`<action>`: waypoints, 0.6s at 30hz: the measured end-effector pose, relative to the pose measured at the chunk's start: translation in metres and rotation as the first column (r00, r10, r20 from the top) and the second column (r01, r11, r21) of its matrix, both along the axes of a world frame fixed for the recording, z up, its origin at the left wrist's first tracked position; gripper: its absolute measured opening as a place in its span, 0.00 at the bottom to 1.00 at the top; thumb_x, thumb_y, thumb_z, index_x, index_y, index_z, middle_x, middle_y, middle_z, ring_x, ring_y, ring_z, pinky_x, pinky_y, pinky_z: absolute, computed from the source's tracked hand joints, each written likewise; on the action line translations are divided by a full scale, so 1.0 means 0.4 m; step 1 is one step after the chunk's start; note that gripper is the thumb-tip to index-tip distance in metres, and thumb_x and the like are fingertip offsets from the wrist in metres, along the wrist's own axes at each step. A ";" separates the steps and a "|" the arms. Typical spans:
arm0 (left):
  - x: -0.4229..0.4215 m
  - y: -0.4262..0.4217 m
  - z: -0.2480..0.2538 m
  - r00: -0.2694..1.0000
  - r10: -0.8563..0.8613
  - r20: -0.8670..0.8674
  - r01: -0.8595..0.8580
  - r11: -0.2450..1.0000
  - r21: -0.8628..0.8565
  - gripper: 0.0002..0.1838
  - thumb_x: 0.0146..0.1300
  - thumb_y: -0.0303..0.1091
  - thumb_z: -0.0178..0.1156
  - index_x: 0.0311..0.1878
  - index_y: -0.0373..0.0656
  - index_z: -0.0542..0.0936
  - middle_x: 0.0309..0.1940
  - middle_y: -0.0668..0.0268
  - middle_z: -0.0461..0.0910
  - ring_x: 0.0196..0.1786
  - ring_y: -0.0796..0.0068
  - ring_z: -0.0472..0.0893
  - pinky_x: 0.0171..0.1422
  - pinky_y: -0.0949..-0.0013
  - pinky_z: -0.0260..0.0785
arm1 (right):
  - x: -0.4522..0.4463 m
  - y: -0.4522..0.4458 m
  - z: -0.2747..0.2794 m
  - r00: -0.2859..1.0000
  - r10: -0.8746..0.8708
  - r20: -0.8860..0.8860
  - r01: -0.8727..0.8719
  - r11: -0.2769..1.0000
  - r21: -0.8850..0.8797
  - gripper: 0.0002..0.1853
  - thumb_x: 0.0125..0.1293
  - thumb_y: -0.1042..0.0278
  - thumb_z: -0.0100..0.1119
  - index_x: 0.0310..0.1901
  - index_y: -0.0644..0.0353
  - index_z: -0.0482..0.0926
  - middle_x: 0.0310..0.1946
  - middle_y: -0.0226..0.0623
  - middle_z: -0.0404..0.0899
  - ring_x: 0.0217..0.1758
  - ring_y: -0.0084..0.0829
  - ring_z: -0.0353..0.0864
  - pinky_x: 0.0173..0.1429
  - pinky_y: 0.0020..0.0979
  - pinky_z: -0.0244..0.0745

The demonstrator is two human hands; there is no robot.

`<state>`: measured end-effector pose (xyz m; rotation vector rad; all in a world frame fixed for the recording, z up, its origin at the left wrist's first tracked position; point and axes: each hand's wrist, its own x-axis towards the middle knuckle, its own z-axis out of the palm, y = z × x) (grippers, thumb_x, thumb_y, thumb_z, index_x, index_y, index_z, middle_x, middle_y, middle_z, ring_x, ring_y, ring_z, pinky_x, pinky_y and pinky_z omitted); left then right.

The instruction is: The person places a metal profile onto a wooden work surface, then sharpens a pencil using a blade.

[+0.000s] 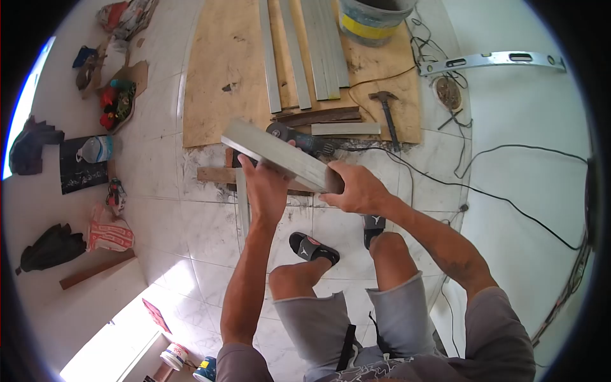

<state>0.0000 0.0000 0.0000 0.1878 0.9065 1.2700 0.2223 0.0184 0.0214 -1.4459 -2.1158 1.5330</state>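
A short length of rectangular metal tube (273,155) is held up in front of me, slanting down from upper left to lower right. My left hand (264,191) grips its underside near the middle, thumb along the near side. Closed round the lower right end is my right hand (359,188), by the tube's dark open mouth. Beyond the tube an angle grinder (309,142) lies partly hidden. A shorter metal piece (345,129) rests to the right of it, on the plywood's near edge. Wooden blocks (213,174) sit on the tiles under the tube.
On the plywood sheet (223,57) are several long metal tubes (321,57), a bucket (375,32) and a hammer (387,114). A spirit level (496,60) leans at the right wall. Black cable (477,190) crosses the tiles. Bags and a water bottle (97,149) lie left.
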 end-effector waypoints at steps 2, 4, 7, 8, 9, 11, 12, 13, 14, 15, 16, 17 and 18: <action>0.044 -0.049 -0.010 0.999 -0.018 -0.041 0.017 0.999 -0.042 0.43 0.75 0.71 0.37 0.77 0.42 0.58 0.71 0.48 0.69 0.71 0.54 0.72 0.75 0.54 0.60 | 0.023 -0.065 0.005 0.995 -0.070 0.071 0.071 0.997 -0.009 0.36 0.52 0.54 0.77 0.59 0.67 0.75 0.44 0.55 0.84 0.47 0.52 0.85 0.53 0.43 0.79; 0.144 -0.086 0.403 0.978 -0.044 -0.206 0.025 0.995 -0.095 0.35 0.78 0.59 0.47 0.69 0.36 0.65 0.66 0.51 0.74 0.63 0.62 0.78 0.67 0.58 0.69 | 0.111 -0.135 0.329 0.988 -0.140 -0.070 0.144 0.987 0.066 0.37 0.51 0.54 0.77 0.58 0.67 0.75 0.45 0.56 0.84 0.48 0.54 0.85 0.53 0.43 0.79; 0.258 -0.161 0.573 0.910 -0.223 -0.349 0.163 0.968 -0.192 0.21 0.73 0.41 0.62 0.61 0.37 0.73 0.55 0.59 0.80 0.51 0.70 0.83 0.50 0.67 0.80 | 0.205 -0.274 0.506 0.976 -0.193 0.102 0.189 0.981 0.050 0.35 0.55 0.51 0.74 0.57 0.66 0.74 0.47 0.53 0.83 0.48 0.53 0.85 0.54 0.45 0.79; 0.284 -0.186 0.615 0.901 -0.264 -0.344 0.202 0.957 -0.208 0.23 0.72 0.40 0.63 0.62 0.38 0.72 0.55 0.58 0.81 0.52 0.69 0.83 0.51 0.65 0.81 | 0.228 -0.306 0.578 0.973 -0.176 0.150 0.175 0.984 0.021 0.35 0.57 0.49 0.72 0.58 0.66 0.73 0.46 0.52 0.82 0.47 0.54 0.85 0.52 0.46 0.80; 0.307 -0.210 0.653 0.895 -0.304 -0.327 0.243 0.946 -0.215 0.23 0.72 0.40 0.63 0.62 0.38 0.72 0.55 0.58 0.81 0.52 0.69 0.83 0.52 0.64 0.81 | 0.253 -0.344 0.635 0.967 -0.185 0.176 0.187 0.982 0.004 0.35 0.57 0.49 0.72 0.57 0.66 0.72 0.45 0.51 0.82 0.47 0.54 0.85 0.52 0.46 0.80; 0.338 -0.259 0.715 0.886 -0.367 -0.285 0.301 0.920 -0.250 0.24 0.72 0.41 0.63 0.64 0.39 0.70 0.55 0.59 0.81 0.52 0.68 0.84 0.52 0.63 0.82 | 0.279 -0.424 0.711 0.950 -0.232 0.209 0.240 0.971 -0.011 0.33 0.58 0.48 0.71 0.56 0.66 0.73 0.45 0.50 0.82 0.47 0.54 0.85 0.51 0.47 0.80; 0.350 -0.278 0.738 0.883 -0.400 -0.245 0.343 0.907 -0.245 0.24 0.72 0.40 0.63 0.64 0.39 0.71 0.54 0.59 0.81 0.52 0.67 0.84 0.52 0.62 0.82 | 0.291 -0.464 0.734 0.938 -0.267 0.222 0.274 0.962 -0.002 0.33 0.57 0.48 0.71 0.55 0.65 0.73 0.45 0.50 0.82 0.47 0.54 0.85 0.51 0.47 0.80; 0.355 -0.293 0.753 0.873 -0.441 -0.207 0.390 0.887 -0.245 0.23 0.73 0.40 0.62 0.64 0.39 0.71 0.54 0.59 0.81 0.53 0.66 0.84 0.53 0.60 0.82 | 0.299 -0.498 0.768 0.927 -0.295 0.232 0.304 0.953 -0.003 0.32 0.57 0.48 0.71 0.54 0.65 0.73 0.45 0.50 0.82 0.47 0.54 0.85 0.51 0.48 0.80; 0.361 -0.307 0.777 0.854 -0.482 -0.194 0.434 0.867 -0.244 0.22 0.73 0.39 0.62 0.64 0.39 0.71 0.54 0.59 0.81 0.53 0.66 0.84 0.54 0.60 0.82 | 0.313 -0.523 0.811 0.917 -0.307 0.253 0.325 0.945 -0.029 0.33 0.57 0.48 0.70 0.55 0.66 0.73 0.45 0.51 0.82 0.48 0.53 0.85 0.51 0.48 0.80; 0.378 -0.306 0.802 0.838 -0.517 -0.176 0.472 0.848 -0.243 0.22 0.73 0.39 0.61 0.64 0.39 0.71 0.54 0.59 0.81 0.53 0.65 0.84 0.55 0.59 0.81 | 0.336 -0.542 0.861 0.908 -0.313 0.278 0.340 0.939 -0.056 0.33 0.57 0.49 0.69 0.55 0.67 0.73 0.45 0.52 0.82 0.48 0.53 0.85 0.52 0.49 0.79; 0.396 -0.299 0.827 0.812 -0.558 -0.172 0.513 0.822 -0.247 0.22 0.73 0.38 0.61 0.64 0.39 0.71 0.54 0.59 0.81 0.54 0.64 0.84 0.55 0.59 0.81 | 0.348 -0.572 0.898 0.903 -0.311 0.296 0.351 0.932 -0.090 0.34 0.56 0.49 0.68 0.56 0.68 0.72 0.45 0.53 0.82 0.49 0.53 0.85 0.52 0.49 0.79; 0.405 -0.299 0.855 0.786 -0.594 -0.173 0.545 0.797 -0.261 0.22 0.73 0.38 0.62 0.64 0.39 0.71 0.54 0.59 0.81 0.54 0.64 0.84 0.56 0.59 0.81 | 0.347 -0.607 0.914 0.882 -0.375 0.286 0.411 0.908 -0.077 0.33 0.56 0.49 0.68 0.56 0.67 0.73 0.45 0.53 0.82 0.49 0.53 0.85 0.53 0.49 0.79; 0.419 -0.303 0.880 0.766 -0.621 -0.170 0.568 0.776 -0.276 0.22 0.73 0.38 0.62 0.64 0.39 0.71 0.54 0.59 0.81 0.54 0.64 0.84 0.56 0.59 0.80 | 0.352 -0.642 0.920 0.860 -0.427 0.281 0.461 0.885 -0.065 0.33 0.56 0.49 0.68 0.55 0.67 0.73 0.46 0.53 0.82 0.50 0.53 0.85 0.53 0.50 0.78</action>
